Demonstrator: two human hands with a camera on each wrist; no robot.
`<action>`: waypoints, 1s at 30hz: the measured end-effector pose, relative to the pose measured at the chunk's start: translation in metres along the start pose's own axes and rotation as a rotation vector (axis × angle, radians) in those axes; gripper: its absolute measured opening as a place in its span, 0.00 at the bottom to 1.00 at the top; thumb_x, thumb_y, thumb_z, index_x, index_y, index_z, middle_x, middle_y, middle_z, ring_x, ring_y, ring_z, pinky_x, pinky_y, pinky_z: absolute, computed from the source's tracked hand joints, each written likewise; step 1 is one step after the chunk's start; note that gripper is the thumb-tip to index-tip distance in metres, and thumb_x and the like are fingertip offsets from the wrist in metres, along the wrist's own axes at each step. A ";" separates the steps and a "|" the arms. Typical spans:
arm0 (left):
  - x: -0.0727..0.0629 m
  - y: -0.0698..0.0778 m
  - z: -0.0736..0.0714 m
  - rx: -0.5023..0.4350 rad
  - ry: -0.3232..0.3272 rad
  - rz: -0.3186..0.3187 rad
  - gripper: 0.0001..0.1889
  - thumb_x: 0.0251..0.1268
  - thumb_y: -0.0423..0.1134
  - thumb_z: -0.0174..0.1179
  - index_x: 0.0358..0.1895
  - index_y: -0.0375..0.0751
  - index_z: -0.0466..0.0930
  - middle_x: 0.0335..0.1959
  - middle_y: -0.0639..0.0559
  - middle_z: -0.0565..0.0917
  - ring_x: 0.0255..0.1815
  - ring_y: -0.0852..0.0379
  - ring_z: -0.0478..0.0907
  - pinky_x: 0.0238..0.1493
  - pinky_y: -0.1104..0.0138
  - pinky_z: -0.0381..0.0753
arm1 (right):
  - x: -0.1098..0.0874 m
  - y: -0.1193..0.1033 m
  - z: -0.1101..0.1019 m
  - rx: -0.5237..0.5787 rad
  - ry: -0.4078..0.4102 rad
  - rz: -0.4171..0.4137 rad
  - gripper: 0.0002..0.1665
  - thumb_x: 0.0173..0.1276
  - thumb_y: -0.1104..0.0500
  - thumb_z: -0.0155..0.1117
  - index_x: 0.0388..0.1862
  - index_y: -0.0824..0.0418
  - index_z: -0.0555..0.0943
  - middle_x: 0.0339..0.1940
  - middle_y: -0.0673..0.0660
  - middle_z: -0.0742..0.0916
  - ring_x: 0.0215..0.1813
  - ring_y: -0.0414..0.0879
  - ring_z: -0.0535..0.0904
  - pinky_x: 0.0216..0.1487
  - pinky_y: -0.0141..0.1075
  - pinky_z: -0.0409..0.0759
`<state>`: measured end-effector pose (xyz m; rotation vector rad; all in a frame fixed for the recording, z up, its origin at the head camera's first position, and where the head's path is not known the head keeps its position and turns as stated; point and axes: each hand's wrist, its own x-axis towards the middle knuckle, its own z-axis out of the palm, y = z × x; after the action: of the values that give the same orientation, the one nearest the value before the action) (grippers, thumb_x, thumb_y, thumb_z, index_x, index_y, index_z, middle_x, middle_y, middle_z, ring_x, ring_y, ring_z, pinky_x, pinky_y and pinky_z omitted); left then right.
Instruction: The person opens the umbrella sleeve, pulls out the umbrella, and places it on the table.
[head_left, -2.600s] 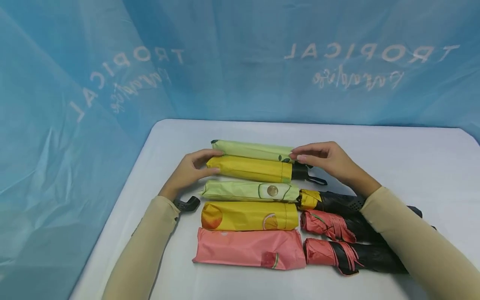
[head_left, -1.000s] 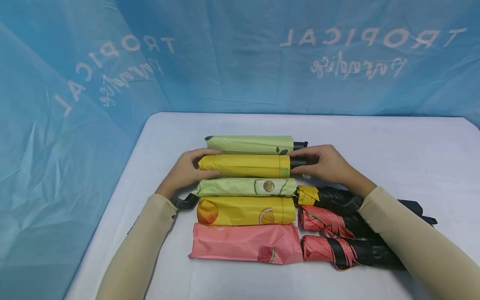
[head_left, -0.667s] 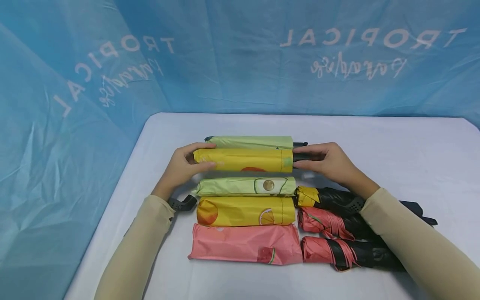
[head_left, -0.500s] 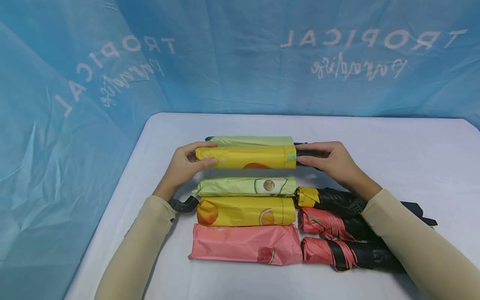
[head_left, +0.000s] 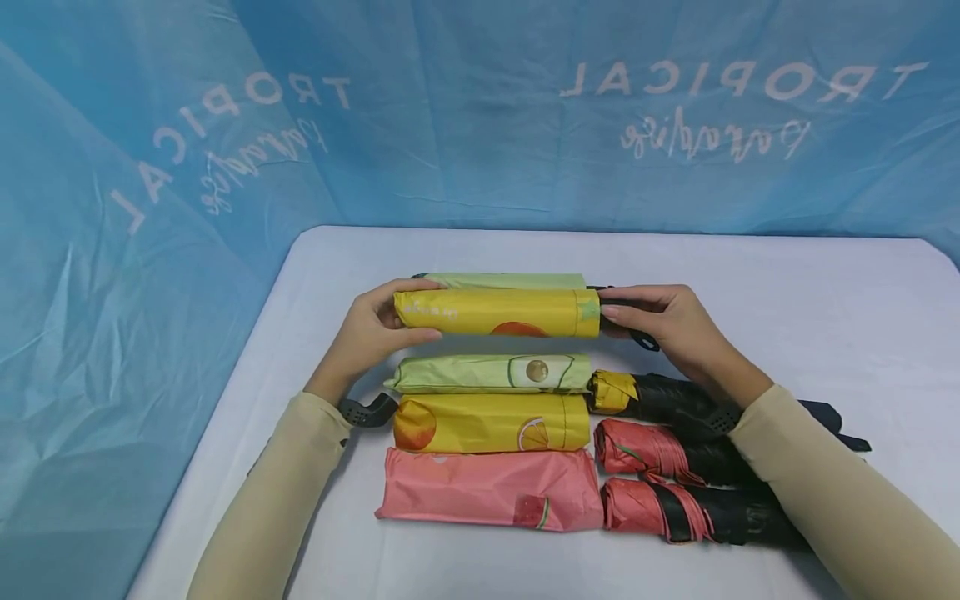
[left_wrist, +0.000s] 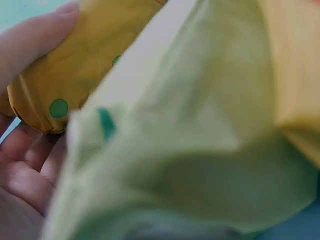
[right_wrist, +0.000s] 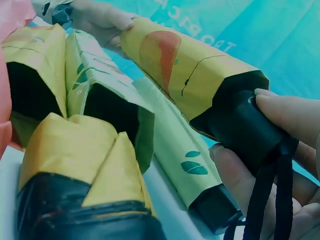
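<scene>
Both hands hold a folded umbrella in a yellow sleeve [head_left: 495, 313], its black handle at the right end. My left hand [head_left: 360, 342] grips the sleeve's closed left end, thumb in front. With thumb and fingers, my right hand [head_left: 671, 329] pinches the black handle [right_wrist: 250, 127], from which a black strap [right_wrist: 272, 195] hangs. An orange fruit print and white lettering face forward on the sleeve. Behind it, partly hidden, lies another umbrella in a light green sleeve [head_left: 510, 281], whose black handle shows in the right wrist view.
Nearer on the white table lie a green avocado-print sleeve [head_left: 457, 374], a yellow orange-print sleeve [head_left: 480, 422] and a pink watermelon-print sleeve [head_left: 465, 492]. At right, partly under my right arm, are a yellow-and-black rolled umbrella [head_left: 617, 392] and two red-and-black ones [head_left: 637, 446]. Blue sheeting [head_left: 480, 150] surrounds the table.
The right hand has gone from the green umbrella's end to the yellow one's handle. The yellow umbrella has been lifted, moved back and turned, bringing its fruit print and lettering forward.
</scene>
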<state>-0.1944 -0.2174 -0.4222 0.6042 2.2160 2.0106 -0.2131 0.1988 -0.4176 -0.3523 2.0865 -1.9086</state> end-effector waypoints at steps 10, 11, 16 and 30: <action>0.000 0.003 0.007 0.035 0.032 0.002 0.29 0.58 0.28 0.75 0.65 0.41 0.79 0.64 0.43 0.78 0.53 0.44 0.81 0.50 0.61 0.86 | -0.004 -0.016 -0.009 -0.023 -0.007 0.016 0.26 0.72 0.52 0.70 0.63 0.64 0.83 0.58 0.59 0.86 0.54 0.52 0.87 0.54 0.42 0.85; 0.000 0.004 0.007 0.038 0.037 0.000 0.29 0.58 0.28 0.75 0.65 0.40 0.80 0.64 0.43 0.78 0.53 0.44 0.81 0.50 0.61 0.86 | -0.005 -0.018 -0.009 -0.024 -0.003 0.021 0.26 0.72 0.52 0.71 0.63 0.64 0.83 0.59 0.59 0.86 0.54 0.52 0.87 0.54 0.42 0.85; 0.000 0.007 0.005 0.023 0.052 -0.012 0.30 0.57 0.29 0.76 0.65 0.40 0.80 0.64 0.43 0.78 0.52 0.45 0.82 0.49 0.61 0.87 | -0.009 -0.025 -0.012 -0.036 0.031 0.045 0.28 0.71 0.51 0.72 0.64 0.64 0.82 0.61 0.61 0.83 0.54 0.52 0.86 0.53 0.40 0.85; -0.002 0.011 0.009 0.019 -0.004 0.004 0.27 0.58 0.28 0.75 0.63 0.40 0.82 0.64 0.43 0.79 0.52 0.44 0.82 0.50 0.59 0.87 | -0.043 -0.038 -0.017 -0.172 0.104 0.008 0.25 0.72 0.52 0.70 0.64 0.61 0.83 0.57 0.54 0.86 0.49 0.48 0.88 0.49 0.36 0.86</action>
<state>-0.1875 -0.2086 -0.4133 0.6150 2.2356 1.9908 -0.1804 0.2273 -0.3764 -0.2869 2.3238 -1.7824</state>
